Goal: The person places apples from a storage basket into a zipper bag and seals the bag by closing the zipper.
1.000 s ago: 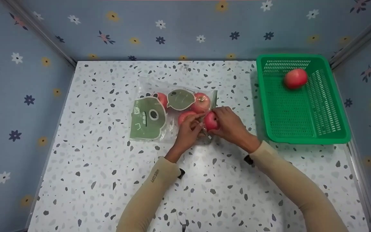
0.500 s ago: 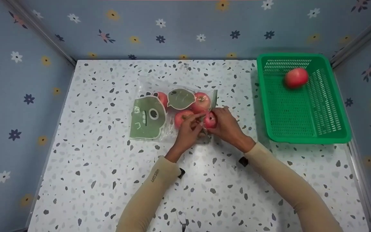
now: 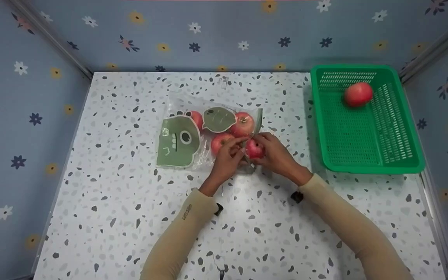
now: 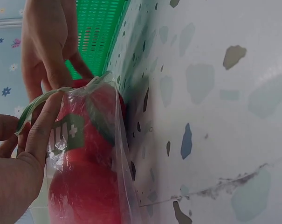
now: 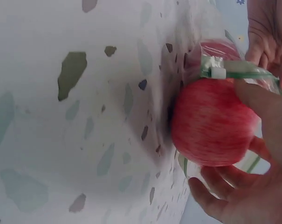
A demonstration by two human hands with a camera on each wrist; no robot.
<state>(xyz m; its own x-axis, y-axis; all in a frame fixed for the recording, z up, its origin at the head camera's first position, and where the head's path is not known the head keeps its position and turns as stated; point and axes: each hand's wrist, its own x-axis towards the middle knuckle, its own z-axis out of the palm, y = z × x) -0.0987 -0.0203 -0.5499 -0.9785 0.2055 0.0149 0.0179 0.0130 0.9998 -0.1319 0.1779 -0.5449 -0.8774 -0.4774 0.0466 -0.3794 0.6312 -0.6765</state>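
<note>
A clear zip bag (image 3: 204, 155) with green cartoon prints lies flat in the middle of the table, its mouth on the right. Inside it are three red apples, one of them the front apple (image 3: 220, 143). My left hand (image 3: 227, 159) pinches the upper edge of the bag's mouth and lifts it. At that opening my right hand (image 3: 276, 153) grips another red apple (image 5: 213, 123), thumb on one side and fingers curled on the other. The bag's green zip strip (image 5: 245, 73) lies against this apple in the right wrist view. How far it sits inside is hard to tell.
A green plastic basket (image 3: 371, 169) stands at the right of the table, holding one red apple (image 3: 358, 94) near its back. Flower-patterned walls (image 3: 224, 23) enclose the speckled table (image 3: 122, 217) at the back and sides.
My right hand has moved the apple slightly left at the bag's mouth, then a little back towards me. The front apple in the bag has shifted left. My left hand stays in place.
</note>
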